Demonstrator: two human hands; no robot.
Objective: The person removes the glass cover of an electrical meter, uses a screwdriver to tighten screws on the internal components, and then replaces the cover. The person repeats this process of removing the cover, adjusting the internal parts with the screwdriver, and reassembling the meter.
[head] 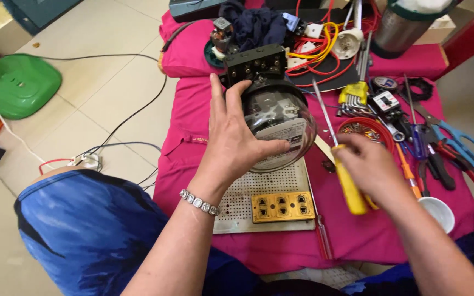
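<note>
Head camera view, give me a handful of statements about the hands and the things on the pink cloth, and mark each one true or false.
1. The left hand holds a meter with a clear glass dome. True.
2. The right hand holds a pair of blue scissors. False: its grip is shut on a yellow-handled screwdriver; the blue-handled scissors lie on the pink cloth.
3. A yellow socket strip sits on a white perforated board. True.
4. The left wrist is bare. False: it wears a sparkling bracelet.
5. A small white cup stands near the right forearm. True.
</note>
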